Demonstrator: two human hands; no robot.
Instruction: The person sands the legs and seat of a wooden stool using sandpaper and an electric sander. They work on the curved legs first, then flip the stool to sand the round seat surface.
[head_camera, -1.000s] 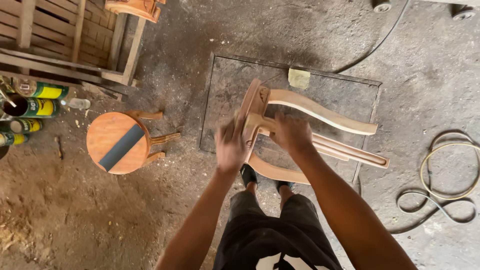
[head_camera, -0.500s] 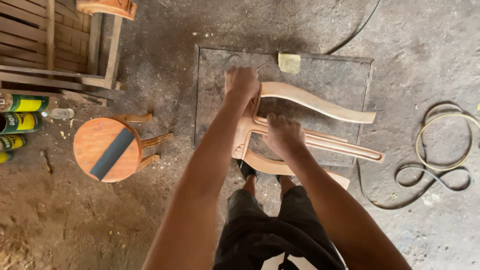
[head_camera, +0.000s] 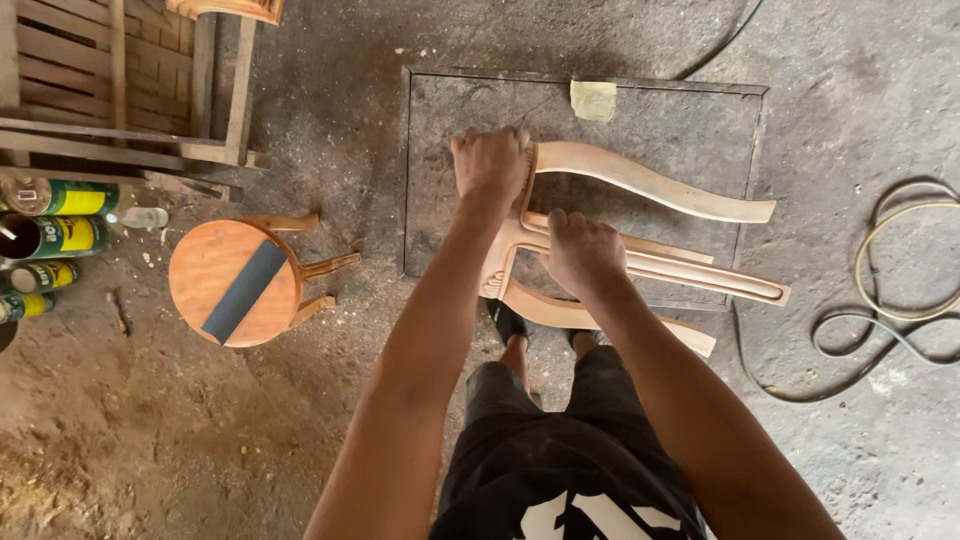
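Observation:
A pale unfinished wooden chair-back frame (head_camera: 660, 190) with curved rails lies on a dark flat slab (head_camera: 450, 200) on the floor. My left hand (head_camera: 490, 163) presses down on the frame's upper left corner, fingers curled over its end. My right hand (head_camera: 580, 250) grips the frame's middle rail near the left upright. My legs and dark shoes stand just below the frame.
A round wooden stool (head_camera: 235, 280) with a dark strip on its seat stands left. Several green and yellow cans (head_camera: 60, 235) lie at the far left, below a slatted wooden frame (head_camera: 110, 90). A yellowish pad (head_camera: 594, 100) rests on the slab. A coiled hose (head_camera: 890, 290) lies right.
My left hand moved up from beside the frame's lower part to its upper left corner. My right hand stayed on the middle rail. The view shifted slightly.

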